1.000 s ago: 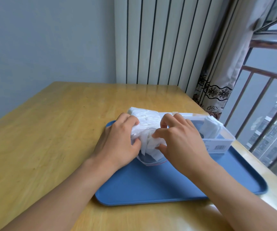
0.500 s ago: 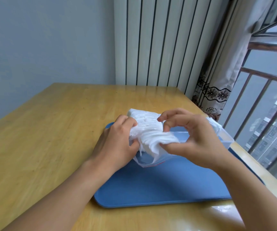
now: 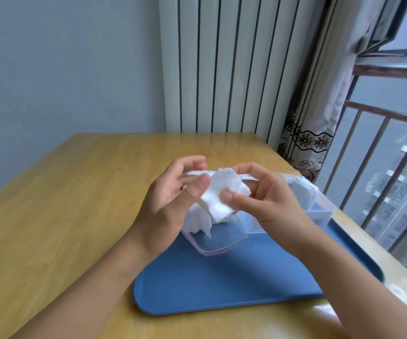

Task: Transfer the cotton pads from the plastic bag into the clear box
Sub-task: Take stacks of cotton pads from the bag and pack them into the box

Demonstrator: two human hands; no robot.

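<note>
My right hand [image 3: 266, 201] pinches a stack of white cotton pads [image 3: 219, 194] between thumb and fingers, lifted above the clear plastic bag [image 3: 222, 241]. My left hand [image 3: 173, 201] is beside it, thumb against the stack's left edge and fingers curved behind it. The bag lies on the blue tray [image 3: 222, 285] with its open mouth toward me, and more pads [image 3: 197, 222] show inside, partly hidden by my left palm. The clear box [image 3: 320, 211] stands on the tray just right of my right hand, with pads [image 3: 304, 192] inside.
The tray sits on a wooden table [image 3: 63, 204] near its right edge. A striped radiator panel [image 3: 222, 64], a curtain [image 3: 320, 106] and a window with railings [image 3: 381, 167] are behind and to the right.
My right hand has drawn a stack of pads up and out of the bag. My left hand has loosened its grip on the bag and turned palm-up beside the stack.
</note>
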